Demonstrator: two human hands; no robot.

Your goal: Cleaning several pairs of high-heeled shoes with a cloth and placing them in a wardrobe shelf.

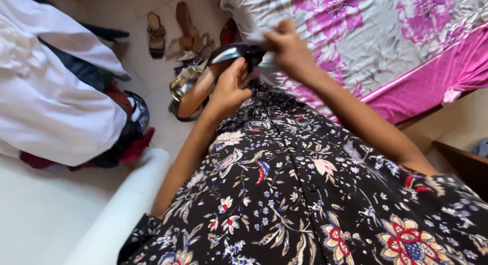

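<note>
The left hand [229,89] is wrapped around the middle of a shiny dark shoe [203,82], fingers curled over its upper edge and thumb underneath, so that the tan insole faces up and the metallic toe end points away to the left of the hands. The right hand [288,47] is closed on the other end of the same shoe, pinching near the dark glossy heel part just beyond the left hand; exactly what its fingertips grip is hidden behind the knuckles. The shoe is held in the air above the person's lap, over the dark floral dress [305,194] that fills the space below both hands.

Just beyond and to the right of the right hand lies a bed covered with a pink and grey flowered sheet [386,41]. On the pale floor [152,107] beyond the left hand, a few brown sandals [170,33] lie near one another. Well to the left of the hands sits a heap of clothes, with a white garment [51,97] on top.
</note>
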